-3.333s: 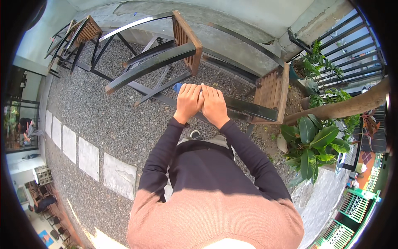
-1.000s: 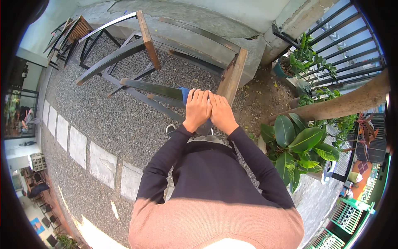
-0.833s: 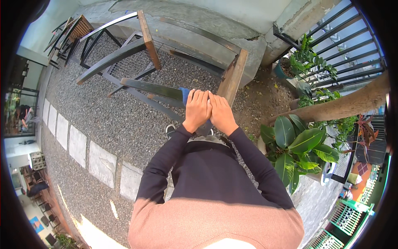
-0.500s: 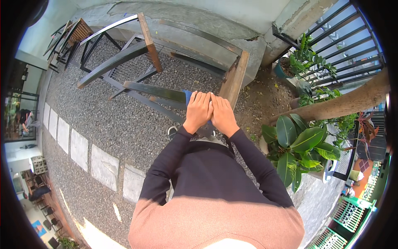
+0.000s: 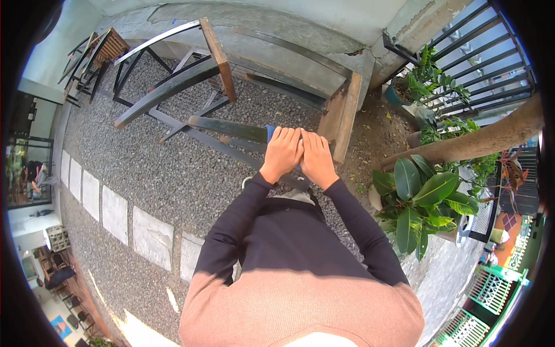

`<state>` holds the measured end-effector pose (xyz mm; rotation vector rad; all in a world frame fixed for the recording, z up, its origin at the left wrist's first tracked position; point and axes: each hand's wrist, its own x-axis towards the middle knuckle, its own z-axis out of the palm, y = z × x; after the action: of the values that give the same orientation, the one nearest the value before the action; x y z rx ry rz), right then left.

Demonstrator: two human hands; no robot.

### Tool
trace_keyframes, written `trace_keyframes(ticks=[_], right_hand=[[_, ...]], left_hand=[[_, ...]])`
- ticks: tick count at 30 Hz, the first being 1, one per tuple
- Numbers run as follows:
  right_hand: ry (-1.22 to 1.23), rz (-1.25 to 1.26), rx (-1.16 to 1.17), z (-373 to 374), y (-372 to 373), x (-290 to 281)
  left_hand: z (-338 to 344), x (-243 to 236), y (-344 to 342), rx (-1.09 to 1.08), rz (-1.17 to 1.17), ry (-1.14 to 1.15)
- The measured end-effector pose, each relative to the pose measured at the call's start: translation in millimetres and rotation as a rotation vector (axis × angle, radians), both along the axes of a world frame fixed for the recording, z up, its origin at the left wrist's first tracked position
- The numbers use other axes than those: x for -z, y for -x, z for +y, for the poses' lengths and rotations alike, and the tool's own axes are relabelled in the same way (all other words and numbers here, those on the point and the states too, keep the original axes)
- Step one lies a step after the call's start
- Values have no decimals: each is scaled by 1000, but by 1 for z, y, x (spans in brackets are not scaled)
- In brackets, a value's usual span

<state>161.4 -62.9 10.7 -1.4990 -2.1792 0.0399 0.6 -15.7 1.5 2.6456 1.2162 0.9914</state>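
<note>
My left hand (image 5: 282,151) and right hand (image 5: 317,157) lie side by side, thumbs nearly touching, fingers pressed together and curled over a long dark bar (image 5: 225,127). A blue cloth-like piece (image 5: 270,133) shows at the left hand's fingertips, and a bit of blue also shows below between the hands. Most of it is hidden under them. The bar belongs to a piece of wood furniture lying on its side, with a broad worn brown board (image 5: 341,115) just beyond my right hand. My palms cover the bar's near part.
More tipped dark-framed furniture (image 5: 173,81) lies to the left on grey gravel (image 5: 144,168). Square stepping stones (image 5: 153,234) run along the left. A large-leaved plant (image 5: 425,199) and a leaning trunk (image 5: 462,147) stand at the right, near a black fence (image 5: 485,58). A concrete wall (image 5: 272,17) rises behind.
The view has shifted slightly, so the furniture sits further right in the picture. Both hands have slid a little toward the bar's left end, still together over the blue cloth.
</note>
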Motion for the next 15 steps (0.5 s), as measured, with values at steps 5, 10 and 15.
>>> trace_keyframes(ticks=[5, 10, 15], right_hand=[[-20, -38, 19, 12, 33, 2], [-52, -61, 36, 24, 69, 1], [-56, -50, 56, 35, 103, 0]], left_hand=[[10, 1, 30, -19, -21, 3], [24, 1, 65, -26, 8, 15], [37, -5, 99, -3, -2, -13]])
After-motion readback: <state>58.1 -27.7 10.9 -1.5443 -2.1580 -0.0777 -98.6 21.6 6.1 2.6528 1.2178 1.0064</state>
